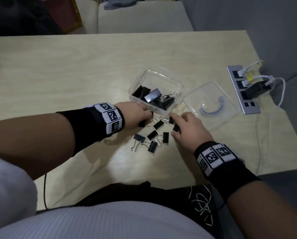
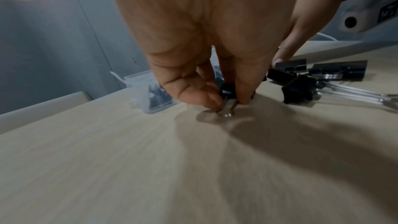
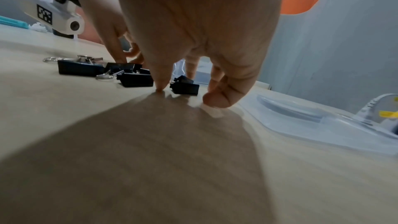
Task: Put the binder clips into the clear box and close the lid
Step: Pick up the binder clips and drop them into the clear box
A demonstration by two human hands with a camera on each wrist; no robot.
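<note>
A clear box (image 1: 170, 80) stands open at mid-table and holds several black binder clips (image 1: 153, 97). Its clear lid (image 1: 211, 107) lies flat to the right of it. Several more clips (image 1: 154, 137) lie loose in front of the box. My left hand (image 1: 145, 120) pinches one clip (image 2: 228, 89) between thumb and finger, its wire handles touching the table. My right hand (image 1: 174, 128) points down with its fingertips (image 3: 160, 88) on the table. They straddle another clip (image 3: 185, 87) with small gaps on both sides. The box (image 2: 140, 88) sits just behind my left hand.
A grey power strip (image 1: 248, 107) with white cables and a black adapter (image 1: 255, 89) sits at the table's right edge. Light sofa cushions (image 1: 140, 16) lie beyond the far edge. A black bag (image 1: 178, 192) rests at the near edge by my body.
</note>
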